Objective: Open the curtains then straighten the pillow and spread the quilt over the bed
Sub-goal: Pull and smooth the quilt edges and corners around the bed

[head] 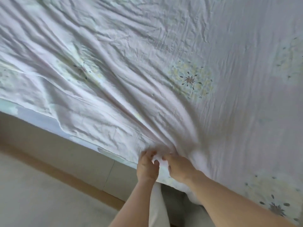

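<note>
At bed edge, hands (161, 164) gripping quilt (147, 79)

- Quilt (147, 71): thin woven cloth, matt, pale pink-white, heavily creased into long folds; printed with faded floral motifs in yellow, green and dark grey.
- Bed base (65, 145): smooth beige panel with a matt finish and a thin vertical seam; material cannot be told.
- Floor (32, 194): pale, matt surface with a fine, slightly grainy look, edged by a smooth tan strip resembling wood.
- Left hand (146, 167) and right hand (178, 167): bare, gathering the soft cloth edge into bunched wrinkles.
</note>
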Demonstrator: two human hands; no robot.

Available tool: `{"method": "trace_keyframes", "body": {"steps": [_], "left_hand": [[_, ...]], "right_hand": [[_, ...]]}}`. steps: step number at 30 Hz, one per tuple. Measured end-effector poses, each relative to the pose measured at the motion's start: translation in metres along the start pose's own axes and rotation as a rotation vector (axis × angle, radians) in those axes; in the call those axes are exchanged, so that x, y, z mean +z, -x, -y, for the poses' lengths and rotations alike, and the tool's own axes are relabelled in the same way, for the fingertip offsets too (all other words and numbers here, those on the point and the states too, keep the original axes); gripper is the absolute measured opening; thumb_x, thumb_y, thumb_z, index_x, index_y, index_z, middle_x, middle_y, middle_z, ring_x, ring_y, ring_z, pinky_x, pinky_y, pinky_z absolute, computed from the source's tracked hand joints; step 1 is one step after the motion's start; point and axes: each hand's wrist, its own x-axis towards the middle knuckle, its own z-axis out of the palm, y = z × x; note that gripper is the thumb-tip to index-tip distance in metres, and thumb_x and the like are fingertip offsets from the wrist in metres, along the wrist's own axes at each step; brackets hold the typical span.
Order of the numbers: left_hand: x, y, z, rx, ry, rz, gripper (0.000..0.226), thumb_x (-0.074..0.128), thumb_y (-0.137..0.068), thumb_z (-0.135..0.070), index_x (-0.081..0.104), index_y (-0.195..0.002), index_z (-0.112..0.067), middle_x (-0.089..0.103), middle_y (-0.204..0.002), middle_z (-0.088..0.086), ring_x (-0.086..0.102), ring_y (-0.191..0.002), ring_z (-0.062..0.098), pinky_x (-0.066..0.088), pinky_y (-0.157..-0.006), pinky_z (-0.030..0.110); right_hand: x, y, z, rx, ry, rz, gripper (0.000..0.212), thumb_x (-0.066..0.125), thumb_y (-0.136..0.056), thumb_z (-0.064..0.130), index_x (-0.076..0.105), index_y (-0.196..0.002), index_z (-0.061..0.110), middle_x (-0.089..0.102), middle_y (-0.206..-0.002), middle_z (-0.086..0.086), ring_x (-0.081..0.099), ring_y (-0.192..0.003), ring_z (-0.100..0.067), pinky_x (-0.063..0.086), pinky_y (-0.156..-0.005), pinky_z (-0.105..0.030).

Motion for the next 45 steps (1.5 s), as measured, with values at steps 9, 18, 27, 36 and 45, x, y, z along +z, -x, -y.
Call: {"method": "trace_keyframes", "body": {"steps": [9,18,27,36,45], "left_hand": [[-0.004,0.014,0.019,-0.53,0.842,-0.28,0.053,0.078,-0.08,-0.032,0.043,-0.117,-0.017,0.056,-0.102,-0.003,0.059,-0.085,0.016,0.047,-0.078,0.031],[0.0,0.013,0.033,-0.48,1.082,-0.245,0.009,0.072,-0.078,-0.01,0.065,-0.083,-0.009,0.06,-0.064,-0.001,0.056,-0.059,0.013,0.045,-0.05,0.015],[-0.007,0.014,0.06,-0.457,1.183,-0.401,0.044,0.077,-0.078,-0.028,0.048,-0.108,-0.013,0.062,-0.091,-0.002,0.061,-0.079,0.013,0.051,-0.065,0.024],[0.003,-0.001,0.086,-0.465,1.063,-0.591,0.007,0.058,-0.091,-0.011,0.058,-0.093,-0.005,0.047,-0.068,0.001,0.039,-0.059,0.015,0.031,-0.042,0.012],[0.007,0.007,0.099,-0.415,1.035,-0.592,0.01,0.054,-0.095,-0.01,0.057,-0.104,-0.011,0.053,-0.074,-0.002,0.045,-0.064,0.015,0.039,-0.058,0.026]], "right_hand": [[0.026,-0.019,0.026,-0.145,0.184,-0.051,0.054,0.056,-0.091,0.031,0.029,-0.136,0.019,0.045,-0.13,-0.005,0.052,-0.114,-0.024,0.047,-0.079,-0.033],[0.062,-0.027,0.044,-0.029,0.414,-0.248,0.047,0.059,-0.088,0.036,0.035,-0.122,0.015,0.041,-0.122,-0.003,0.049,-0.112,-0.022,0.042,-0.067,-0.031],[0.091,-0.024,0.076,-0.216,-0.154,0.016,0.019,0.051,-0.089,0.009,0.066,-0.1,0.013,0.071,-0.095,-0.008,0.065,-0.086,-0.022,0.053,-0.075,-0.034],[0.09,-0.035,0.079,-0.21,-0.105,0.196,0.023,0.039,-0.082,-0.005,0.061,-0.087,-0.002,0.055,-0.066,-0.004,0.051,-0.065,-0.023,0.033,-0.051,-0.02],[0.095,-0.038,0.08,-0.232,-0.03,0.294,0.025,0.038,-0.084,-0.006,0.06,-0.093,0.002,0.061,-0.078,-0.008,0.053,-0.073,-0.019,0.035,-0.054,-0.014]]}}
